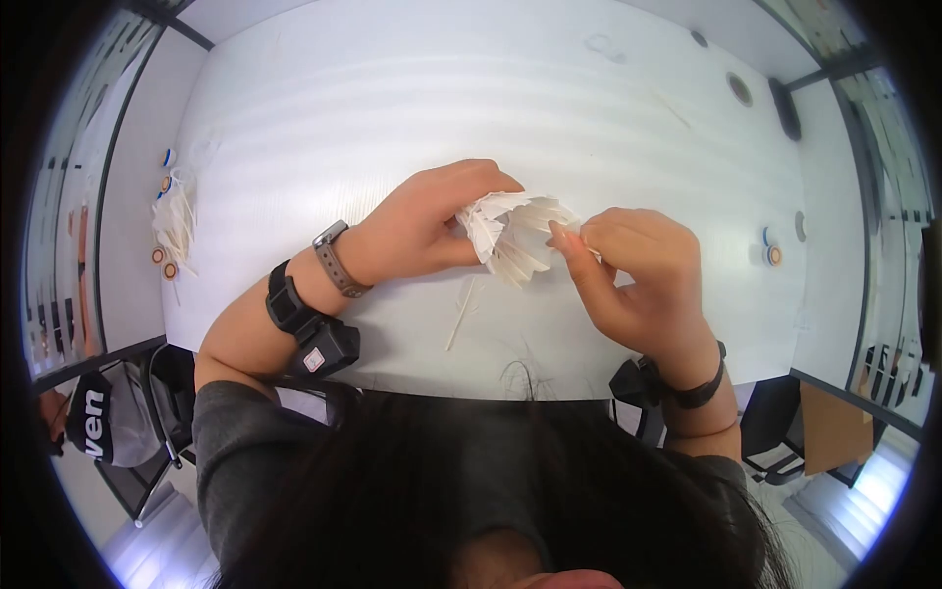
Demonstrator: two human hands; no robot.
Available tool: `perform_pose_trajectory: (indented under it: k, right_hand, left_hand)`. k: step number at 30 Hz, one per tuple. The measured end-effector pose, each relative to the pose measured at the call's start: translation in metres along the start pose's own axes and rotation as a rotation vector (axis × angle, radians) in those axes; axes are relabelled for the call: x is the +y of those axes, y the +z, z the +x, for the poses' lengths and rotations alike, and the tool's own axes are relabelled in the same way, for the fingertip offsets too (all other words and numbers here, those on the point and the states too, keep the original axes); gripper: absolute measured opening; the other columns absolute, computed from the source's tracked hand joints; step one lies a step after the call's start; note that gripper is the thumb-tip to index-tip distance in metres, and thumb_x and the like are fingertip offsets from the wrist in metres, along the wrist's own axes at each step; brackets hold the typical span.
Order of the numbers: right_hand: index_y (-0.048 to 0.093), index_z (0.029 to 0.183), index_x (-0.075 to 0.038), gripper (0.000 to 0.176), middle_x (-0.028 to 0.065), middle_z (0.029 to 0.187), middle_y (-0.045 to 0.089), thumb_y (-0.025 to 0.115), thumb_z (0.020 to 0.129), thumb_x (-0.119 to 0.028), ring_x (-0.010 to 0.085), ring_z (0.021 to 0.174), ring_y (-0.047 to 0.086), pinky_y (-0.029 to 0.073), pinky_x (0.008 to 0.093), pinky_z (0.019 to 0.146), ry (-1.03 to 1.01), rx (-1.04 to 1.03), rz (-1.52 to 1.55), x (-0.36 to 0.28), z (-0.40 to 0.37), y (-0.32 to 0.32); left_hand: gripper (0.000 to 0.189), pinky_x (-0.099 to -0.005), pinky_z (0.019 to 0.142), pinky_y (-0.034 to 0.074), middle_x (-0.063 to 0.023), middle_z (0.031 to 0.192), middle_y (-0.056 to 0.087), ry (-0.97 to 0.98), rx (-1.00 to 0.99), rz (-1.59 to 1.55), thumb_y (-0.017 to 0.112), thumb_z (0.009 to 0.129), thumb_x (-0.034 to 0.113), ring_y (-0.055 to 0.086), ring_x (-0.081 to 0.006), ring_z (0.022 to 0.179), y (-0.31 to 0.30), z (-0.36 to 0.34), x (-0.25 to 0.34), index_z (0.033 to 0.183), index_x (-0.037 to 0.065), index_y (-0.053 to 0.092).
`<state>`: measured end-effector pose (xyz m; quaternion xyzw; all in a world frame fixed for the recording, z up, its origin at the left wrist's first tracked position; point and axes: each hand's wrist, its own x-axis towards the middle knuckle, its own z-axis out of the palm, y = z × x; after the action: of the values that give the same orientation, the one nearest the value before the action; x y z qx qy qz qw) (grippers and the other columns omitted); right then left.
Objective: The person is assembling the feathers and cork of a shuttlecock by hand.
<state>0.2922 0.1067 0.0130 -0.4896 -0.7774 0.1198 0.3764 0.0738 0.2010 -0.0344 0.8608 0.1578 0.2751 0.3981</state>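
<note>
My left hand (432, 218) is wrapped around a white feather shuttlecock (515, 270), its open, pleated skirt turned toward the right. At the right side of that rim, my right hand (638, 260) pinches with thumb and forefinger. A thin pale bit shows at those fingertips, seemingly a feather's edge. The shuttlecock's base is hidden behind my left fingers. On the table below lies a loose thin white feather shaft (459, 319) with a few side strands.
A pile of white feather shafts (175, 224) lies at the left edge of the white table (392, 88), beside several small round pieces (170, 270). More small round pieces (773, 255) are at the right. Panels stand on both sides. A dark cap (95, 417) is visible lower left.
</note>
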Motion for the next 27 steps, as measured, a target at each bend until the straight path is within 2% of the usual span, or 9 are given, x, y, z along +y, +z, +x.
perform_pose_trajectory:
  k: [3,6,9,13,16,17,20,24,27]
  right_hand:
    - [0.059,0.06,-0.006,0.025,0.0053,0.051,0.05,0.072,0.081,-0.005,0.0204,0.041,0.043,0.031,0.0317,0.042,0.073,0.036,0.074,-0.005,-0.001,0.004]
    - [0.058,0.059,-0.004,0.028,0.0064,0.049,0.048,0.071,0.083,-0.005,0.0183,0.039,0.039,0.027,0.0307,0.041,0.141,0.057,0.159,-0.003,-0.001,0.009]
    - [0.057,0.058,-0.002,0.03,0.007,0.048,0.046,0.07,0.085,-0.005,0.0162,0.038,0.036,0.025,0.0298,0.04,0.189,0.06,0.221,-0.002,-0.001,0.01]
    - [0.058,0.06,-0.001,0.029,0.0077,0.05,0.048,0.069,0.086,-0.005,0.0163,0.039,0.038,0.026,0.0298,0.04,0.236,0.018,0.205,0.0,0.0,0.006]
    - [0.059,0.061,-0.001,0.026,0.0085,0.052,0.051,0.069,0.085,-0.004,0.0195,0.041,0.04,0.028,0.031,0.042,0.138,0.048,0.179,-0.001,0.003,0.005]
    - [0.061,0.065,-0.003,0.02,0.0078,0.058,0.056,0.07,0.083,-0.004,0.0214,0.045,0.044,0.032,0.0313,0.044,0.117,-0.014,0.117,-0.001,0.003,0.0]
    - [0.062,0.069,-0.005,0.016,0.0048,0.062,0.057,0.072,0.081,-0.006,0.0202,0.047,0.047,0.035,0.031,0.046,-0.099,-0.027,-0.046,0.005,0.003,-0.001]
    - [0.061,0.072,-0.008,0.016,0.0024,0.064,0.055,0.074,0.081,-0.009,0.0187,0.048,0.048,0.037,0.0306,0.047,-0.233,-0.056,-0.174,0.003,0.006,-0.005]
    - [0.06,0.072,-0.008,0.016,0.0027,0.063,0.053,0.074,0.081,-0.01,0.0188,0.047,0.047,0.036,0.0309,0.046,-0.216,-0.066,-0.143,0.002,0.006,-0.005]
  left_hand:
    - [0.023,-0.0338,0.07,0.048,-0.0095,0.09,0.062,0.019,0.039,0.031,0.067,0.087,0.005,0.058,-0.0237,0.078,0.001,-0.001,-0.004,0.109,0.003,0.061]
    - [0.044,-0.0356,0.075,0.05,-0.0077,0.098,0.063,-0.065,0.046,0.033,0.078,0.077,0.02,0.061,-0.0269,0.087,-0.003,-0.002,-0.003,0.116,0.007,0.062]
    - [0.043,-0.0361,0.075,0.05,-0.0077,0.097,0.063,-0.077,0.091,0.03,0.077,0.078,0.02,0.061,-0.0267,0.087,-0.001,-0.004,-0.005,0.116,0.007,0.062]
    - [0.043,-0.0357,0.076,0.051,-0.0082,0.1,0.064,-0.068,0.034,-0.001,0.078,0.079,0.022,0.062,-0.0272,0.087,-0.001,-0.003,-0.003,0.116,0.006,0.062]
    - [0.043,-0.0357,0.077,0.051,-0.0091,0.101,0.065,-0.069,0.003,-0.023,0.078,0.08,0.023,0.063,-0.028,0.088,-0.001,-0.002,-0.003,0.115,0.006,0.062]
    - [0.043,-0.0358,0.078,0.051,-0.0094,0.1,0.065,-0.07,-0.013,-0.028,0.078,0.08,0.024,0.063,-0.0283,0.088,-0.002,-0.002,-0.004,0.115,0.005,0.062]
    - [0.042,-0.0362,0.078,0.051,-0.0102,0.099,0.066,-0.116,-0.076,-0.048,0.077,0.081,0.026,0.064,-0.0293,0.088,-0.003,-0.003,-0.002,0.114,0.005,0.062]
    - [0.042,-0.0367,0.077,0.052,-0.0102,0.097,0.067,-0.151,-0.172,-0.012,0.077,0.081,0.028,0.064,-0.0302,0.087,-0.006,-0.002,-0.001,0.113,0.006,0.062]
    - [0.035,-0.036,0.07,0.05,-0.0107,0.088,0.063,-0.003,-0.03,-0.009,0.076,0.08,0.016,0.061,-0.0286,0.076,0.001,-0.003,-0.004,0.108,0.002,0.061]
